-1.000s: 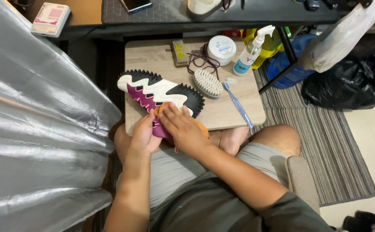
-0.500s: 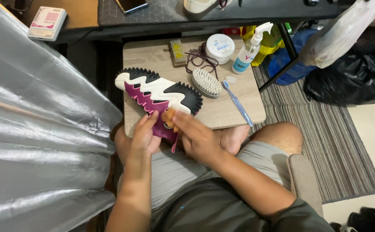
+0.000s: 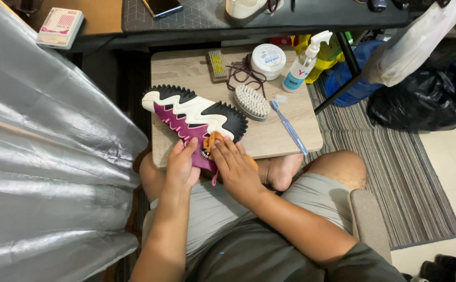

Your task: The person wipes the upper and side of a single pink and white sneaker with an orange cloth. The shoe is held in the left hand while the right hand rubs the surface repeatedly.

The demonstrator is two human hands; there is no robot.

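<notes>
One sneaker (image 3: 194, 117), magenta and white with a black toothed sole, lies on its side across the near edge of a small wooden table (image 3: 270, 138), heel toward the person's lap. The left hand (image 3: 182, 166) cups the heel from the left, fingers lightly curled against the upper. The right hand (image 3: 237, 168) presses one orange cloth (image 3: 213, 141) to the upper, fingers nearly straight and close together over it. Beyond the shoe lie one oval bristle brush (image 3: 251, 102), one blue toothbrush (image 3: 288, 127), one small yellow-bristled brush (image 3: 217, 64) and a coil of dark laces (image 3: 242, 74). One round white tub (image 3: 268, 58) with a pale blue label stands beside one white pump bottle (image 3: 302, 65) with a blue base. One flat pink-and-white box (image 3: 60, 27) lies on the desk at upper left.
</notes>
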